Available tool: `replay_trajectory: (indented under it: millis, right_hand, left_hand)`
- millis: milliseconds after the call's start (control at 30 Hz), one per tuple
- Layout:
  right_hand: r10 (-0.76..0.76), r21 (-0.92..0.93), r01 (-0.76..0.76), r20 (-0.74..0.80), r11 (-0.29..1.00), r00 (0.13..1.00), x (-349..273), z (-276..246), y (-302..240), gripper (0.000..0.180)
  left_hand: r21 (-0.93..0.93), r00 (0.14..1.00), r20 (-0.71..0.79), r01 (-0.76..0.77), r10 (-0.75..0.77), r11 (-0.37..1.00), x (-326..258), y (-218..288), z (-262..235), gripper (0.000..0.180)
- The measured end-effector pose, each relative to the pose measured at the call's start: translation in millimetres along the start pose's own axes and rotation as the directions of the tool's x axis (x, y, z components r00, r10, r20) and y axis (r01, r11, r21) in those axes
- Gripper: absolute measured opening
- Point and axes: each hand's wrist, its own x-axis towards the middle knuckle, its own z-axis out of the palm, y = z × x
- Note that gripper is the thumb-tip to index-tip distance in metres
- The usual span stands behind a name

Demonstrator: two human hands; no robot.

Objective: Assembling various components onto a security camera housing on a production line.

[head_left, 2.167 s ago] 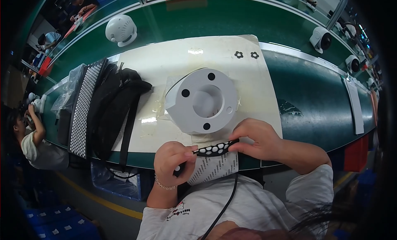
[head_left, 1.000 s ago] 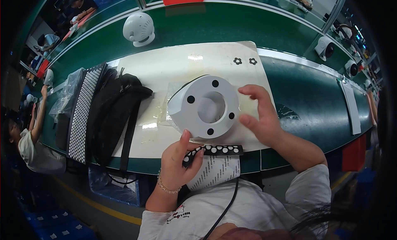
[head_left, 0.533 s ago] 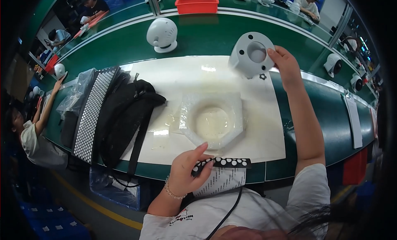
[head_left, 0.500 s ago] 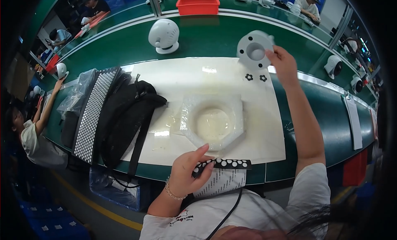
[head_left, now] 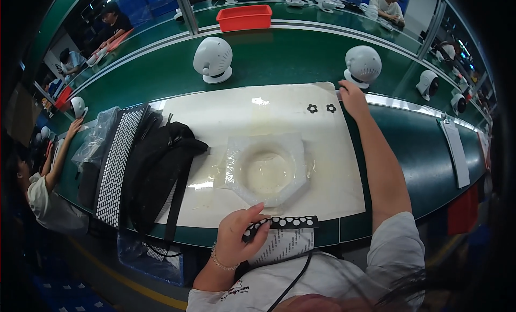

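Note:
My left hand (head_left: 240,234) pinches a black strip with white round spots (head_left: 293,222) at the near edge of the bench. A white printed paper sheet (head_left: 282,246) hangs below the strip. My right hand (head_left: 355,100) is stretched out to the far right, its fingers at the base of a white rounded camera-like device (head_left: 363,64). That device stands upright on the green surface; the hand does not grip it. Between my arms lies a white foam block with a round hollow (head_left: 236,175), wrapped in clear film and tape.
Another white device (head_left: 213,59) stands farther left. Two small black flower-shaped pieces (head_left: 312,108) lie on the white sheet (head_left: 344,167). A black bag (head_left: 161,161) and perforated panel (head_left: 121,161) occupy the left. A red bin (head_left: 244,18) sits across the bench; other people work around.
My right hand has turned the white device from underside-showing to upright and set it on the green surface. My left hand still holds the strip. The view has shifted slightly.

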Motion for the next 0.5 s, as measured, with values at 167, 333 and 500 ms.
replay_trajectory:
  millis: [167, 333, 500]
  right_hand:
    - [-0.165, 0.302, 0.096, 0.210, 0.948, 0.964, -5.5, 6.5, -92.0, 0.024]
    - [-0.355, 0.312, 0.220, 0.491, 0.924, 0.795, 21.8, 41.2, -167.3, 0.026]
    - [-0.401, 0.276, 0.294, 0.691, 0.915, 0.601, 62.9, 90.2, -238.1, 0.035]
  left_hand:
    - [-0.006, 0.999, -0.027, 0.019, -0.019, 1.000, -0.2, 0.4, 1.6, 0.050]
    - [-0.104, 0.972, -0.013, 0.233, -0.236, 0.967, -2.4, 4.9, -2.2, 0.046]
    - [-0.148, 0.963, -0.037, 0.258, -0.266, 0.955, -5.2, 2.7, -4.6, 0.031]
